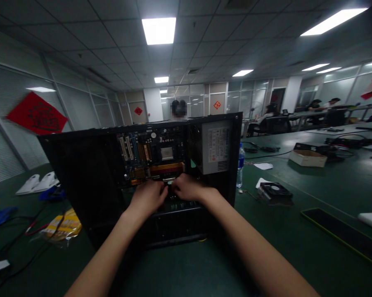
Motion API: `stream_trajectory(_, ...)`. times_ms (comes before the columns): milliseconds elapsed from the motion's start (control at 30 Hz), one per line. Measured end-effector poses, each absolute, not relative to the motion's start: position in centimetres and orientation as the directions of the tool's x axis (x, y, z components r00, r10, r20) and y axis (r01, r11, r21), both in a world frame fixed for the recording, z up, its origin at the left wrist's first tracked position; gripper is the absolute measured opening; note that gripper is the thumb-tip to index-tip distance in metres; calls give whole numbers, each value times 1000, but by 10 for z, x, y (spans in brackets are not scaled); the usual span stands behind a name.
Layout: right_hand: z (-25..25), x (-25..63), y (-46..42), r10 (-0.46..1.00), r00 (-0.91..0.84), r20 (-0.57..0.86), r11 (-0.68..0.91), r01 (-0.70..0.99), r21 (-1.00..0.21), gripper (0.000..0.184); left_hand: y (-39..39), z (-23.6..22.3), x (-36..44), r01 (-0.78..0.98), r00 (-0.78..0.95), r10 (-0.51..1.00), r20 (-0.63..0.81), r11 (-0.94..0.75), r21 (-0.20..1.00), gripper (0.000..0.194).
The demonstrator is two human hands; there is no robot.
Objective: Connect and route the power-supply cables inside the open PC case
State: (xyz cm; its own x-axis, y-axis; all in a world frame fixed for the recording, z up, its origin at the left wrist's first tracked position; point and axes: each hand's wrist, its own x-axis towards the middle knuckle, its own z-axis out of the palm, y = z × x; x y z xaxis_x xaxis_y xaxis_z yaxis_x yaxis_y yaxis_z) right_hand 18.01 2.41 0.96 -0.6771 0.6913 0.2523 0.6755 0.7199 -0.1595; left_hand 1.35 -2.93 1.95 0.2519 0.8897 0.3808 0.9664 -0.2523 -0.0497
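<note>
An open black computer case (86, 173) stands upright on the green table, its inside facing me. A motherboard (156, 144) is fixed in its middle, with orange and yellow slots along its lower part. At the upper right of the case sits a silver power supply (217, 144) with a label. My left hand (148, 194) reaches in at the board's lower edge, fingers curled. Close beside it my right hand (187, 187) is also closed, slightly blurred. A thin, pale edge shows between the fingertips. What the fingers grip is hidden.
Right of the case stand a water bottle (240, 165), a hard drive (275, 193) and an open box (308, 156). A long dark mat (343, 235) lies nearer. To the left are a yellow packet (63, 225), cables and white items (39, 183). People sit farther back.
</note>
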Motion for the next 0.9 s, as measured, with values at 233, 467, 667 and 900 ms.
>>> stream_trajectory(233, 7, 187, 19, 804, -553, -217, 544, 832, -106, 42, -25, 18, 12, 970, 223, 896, 385, -241, -1, 36)
stream_trajectory(467, 12, 176, 27, 737, -535, 413, 676, 585, -448, 50, -10, 11, -2, 888, 172, 854, 491, -350, 298, 28)
stream_trajectory(667, 19, 173, 29, 701, -318, 639, 713, 297, -635, 49, 1, 12, -14, 782, -33, 774, 632, -374, 499, 34)
stream_trajectory(900, 21, 173, 23, 687, -376, 622, 722, 252, -645, 43, -13, 21, 0, 679, 182, 735, 653, -574, 457, 29)
